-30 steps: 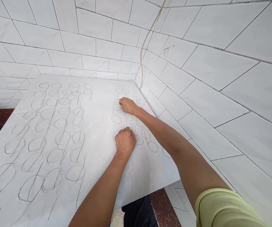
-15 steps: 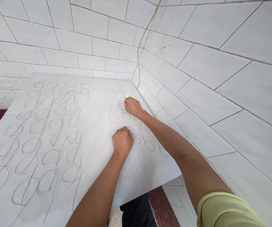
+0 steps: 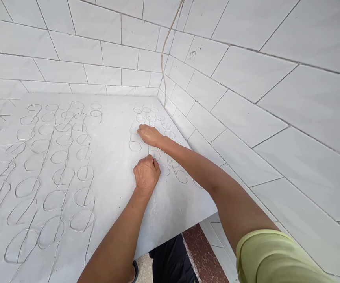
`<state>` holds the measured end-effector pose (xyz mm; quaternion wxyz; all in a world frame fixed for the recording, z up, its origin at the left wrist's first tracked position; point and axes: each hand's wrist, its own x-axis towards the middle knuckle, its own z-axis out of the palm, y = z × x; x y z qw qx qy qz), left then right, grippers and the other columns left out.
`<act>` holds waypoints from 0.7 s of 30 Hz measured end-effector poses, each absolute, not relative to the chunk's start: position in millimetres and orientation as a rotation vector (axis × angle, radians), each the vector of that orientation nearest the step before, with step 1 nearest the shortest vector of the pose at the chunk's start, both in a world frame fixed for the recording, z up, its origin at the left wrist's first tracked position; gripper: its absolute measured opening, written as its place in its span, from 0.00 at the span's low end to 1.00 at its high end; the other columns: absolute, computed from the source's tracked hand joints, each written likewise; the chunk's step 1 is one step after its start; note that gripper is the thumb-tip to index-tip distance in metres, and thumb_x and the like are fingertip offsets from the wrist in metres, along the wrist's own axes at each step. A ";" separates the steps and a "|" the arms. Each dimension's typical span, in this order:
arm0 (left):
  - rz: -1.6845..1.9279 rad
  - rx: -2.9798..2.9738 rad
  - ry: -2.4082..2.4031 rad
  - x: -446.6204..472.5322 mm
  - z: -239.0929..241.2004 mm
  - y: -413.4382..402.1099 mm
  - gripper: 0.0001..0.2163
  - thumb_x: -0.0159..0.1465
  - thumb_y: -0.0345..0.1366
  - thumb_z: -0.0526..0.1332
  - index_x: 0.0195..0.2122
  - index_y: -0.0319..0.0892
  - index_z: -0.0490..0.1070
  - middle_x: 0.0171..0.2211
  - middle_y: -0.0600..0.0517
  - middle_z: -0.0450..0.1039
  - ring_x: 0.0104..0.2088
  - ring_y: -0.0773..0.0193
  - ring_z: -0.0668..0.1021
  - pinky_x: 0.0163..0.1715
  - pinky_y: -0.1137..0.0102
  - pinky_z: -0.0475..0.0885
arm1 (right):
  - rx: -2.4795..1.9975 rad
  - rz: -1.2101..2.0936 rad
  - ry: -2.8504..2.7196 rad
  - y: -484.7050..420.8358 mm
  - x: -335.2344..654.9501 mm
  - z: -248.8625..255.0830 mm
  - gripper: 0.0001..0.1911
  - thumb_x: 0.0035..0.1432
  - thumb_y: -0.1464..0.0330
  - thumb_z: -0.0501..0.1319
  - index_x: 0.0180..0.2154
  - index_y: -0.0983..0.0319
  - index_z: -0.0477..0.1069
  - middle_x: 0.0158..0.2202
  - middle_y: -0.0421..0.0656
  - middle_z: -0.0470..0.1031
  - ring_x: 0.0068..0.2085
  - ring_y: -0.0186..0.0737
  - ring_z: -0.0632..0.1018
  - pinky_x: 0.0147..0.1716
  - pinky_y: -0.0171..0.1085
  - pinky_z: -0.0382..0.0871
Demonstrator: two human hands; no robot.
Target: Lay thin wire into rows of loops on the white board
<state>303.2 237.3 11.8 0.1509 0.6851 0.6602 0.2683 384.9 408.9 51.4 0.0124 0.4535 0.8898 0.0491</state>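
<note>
Thin looped wire lies in strands on a white tabletop (image 3: 113,165). My left hand (image 3: 146,171) is closed near the right-hand group of smaller loops, its thumb and fingertips pinched on a thin wire (image 3: 148,149) that runs up from it. Farther from me, my right hand (image 3: 150,135) is also closed, with its fingertips low over the same group and apparently pinching the wire; the exact grip is hidden. Single loops (image 3: 135,146) show to the left of both hands, and others (image 3: 182,176) to the right, below my right forearm.
Long strands of larger wire loops (image 3: 21,246) cover the left side of the table. White tiled walls (image 3: 246,118) meet at the far corner, where a beige cable (image 3: 163,59) hangs down. A dark red band (image 3: 202,251) crosses the floor below.
The camera view has shifted, so the scene sits farther left. My right hand has moved left and slightly nearer to my left hand, over the smaller loops. My left hand stays in place, closed.
</note>
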 end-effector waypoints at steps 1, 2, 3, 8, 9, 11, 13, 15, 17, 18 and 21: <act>0.773 1.967 1.897 303.1 11.9 237.2 0.09 0.72 0.37 0.52 0.36 0.43 0.69 0.31 0.49 0.75 0.34 0.58 0.76 0.30 0.66 0.59 | 1.362 0.199 2.763 414.7 382.5 52.4 0.12 0.65 0.80 0.50 0.40 0.64 0.70 0.46 0.51 0.71 0.43 0.46 0.70 0.36 0.40 0.61; 0.774 1.967 1.897 303.1 12.0 237.2 0.09 0.72 0.37 0.53 0.36 0.43 0.69 0.30 0.49 0.75 0.34 0.58 0.76 0.30 0.66 0.59 | 1.304 0.239 2.757 420.4 380.6 53.7 0.13 0.64 0.81 0.50 0.41 0.64 0.70 0.46 0.52 0.71 0.44 0.46 0.69 0.36 0.40 0.61; 0.775 1.969 1.895 303.0 12.0 237.1 0.09 0.71 0.37 0.53 0.36 0.43 0.70 0.30 0.49 0.75 0.34 0.58 0.76 0.30 0.66 0.59 | 1.241 0.279 2.753 425.6 379.1 54.8 0.14 0.63 0.82 0.49 0.41 0.65 0.70 0.47 0.52 0.71 0.44 0.46 0.69 0.37 0.41 0.61; 0.776 1.970 1.898 302.8 11.6 237.1 0.09 0.71 0.36 0.53 0.36 0.43 0.70 0.30 0.50 0.75 0.34 0.58 0.76 0.30 0.66 0.60 | 1.062 0.426 2.729 439.9 377.5 54.8 0.18 0.61 0.86 0.47 0.43 0.66 0.70 0.47 0.55 0.72 0.46 0.48 0.68 0.39 0.43 0.61; 0.781 1.968 1.898 302.8 11.4 237.0 0.09 0.71 0.36 0.53 0.36 0.43 0.70 0.30 0.50 0.75 0.34 0.58 0.76 0.29 0.66 0.60 | 1.069 0.435 2.730 440.7 378.6 53.4 0.18 0.61 0.85 0.47 0.44 0.66 0.70 0.48 0.55 0.72 0.46 0.48 0.68 0.38 0.43 0.61; 0.795 1.967 1.888 302.8 11.1 236.9 0.09 0.71 0.36 0.53 0.35 0.43 0.70 0.30 0.50 0.75 0.33 0.59 0.76 0.29 0.66 0.59 | 1.126 0.450 2.758 441.3 382.1 50.1 0.17 0.63 0.84 0.47 0.45 0.66 0.70 0.48 0.55 0.72 0.46 0.48 0.69 0.37 0.42 0.61; 0.804 1.967 1.873 302.7 10.8 236.6 0.09 0.71 0.36 0.53 0.34 0.43 0.69 0.29 0.50 0.74 0.32 0.59 0.75 0.28 0.67 0.57 | 1.253 0.457 2.809 441.0 387.4 47.7 0.15 0.66 0.81 0.47 0.46 0.66 0.70 0.49 0.55 0.71 0.47 0.48 0.69 0.36 0.41 0.61; 0.804 1.967 1.867 302.6 10.7 236.3 0.09 0.71 0.35 0.53 0.34 0.42 0.69 0.29 0.50 0.74 0.32 0.60 0.75 0.28 0.67 0.57 | 1.422 0.420 2.849 440.3 393.5 48.0 0.15 0.68 0.78 0.47 0.47 0.67 0.69 0.49 0.55 0.71 0.47 0.47 0.70 0.34 0.40 0.61; 0.803 1.968 1.868 302.6 10.6 236.0 0.09 0.71 0.35 0.53 0.35 0.42 0.69 0.29 0.50 0.74 0.32 0.60 0.75 0.28 0.67 0.57 | 1.587 0.322 2.859 439.9 399.2 51.4 0.14 0.69 0.77 0.46 0.47 0.66 0.69 0.48 0.54 0.72 0.45 0.46 0.71 0.34 0.40 0.61; 0.804 1.968 1.869 302.6 10.6 235.9 0.09 0.71 0.35 0.53 0.34 0.42 0.69 0.29 0.50 0.74 0.32 0.60 0.75 0.28 0.67 0.57 | 1.648 0.256 2.864 439.9 401.5 53.7 0.14 0.69 0.76 0.47 0.47 0.66 0.69 0.48 0.53 0.72 0.44 0.45 0.71 0.34 0.39 0.61; 0.809 1.970 1.871 302.4 10.9 235.8 0.10 0.71 0.35 0.53 0.34 0.42 0.69 0.29 0.50 0.74 0.32 0.60 0.75 0.28 0.67 0.57 | 1.654 0.085 2.913 441.3 404.2 60.1 0.11 0.69 0.73 0.52 0.48 0.64 0.70 0.50 0.51 0.72 0.45 0.43 0.72 0.37 0.39 0.62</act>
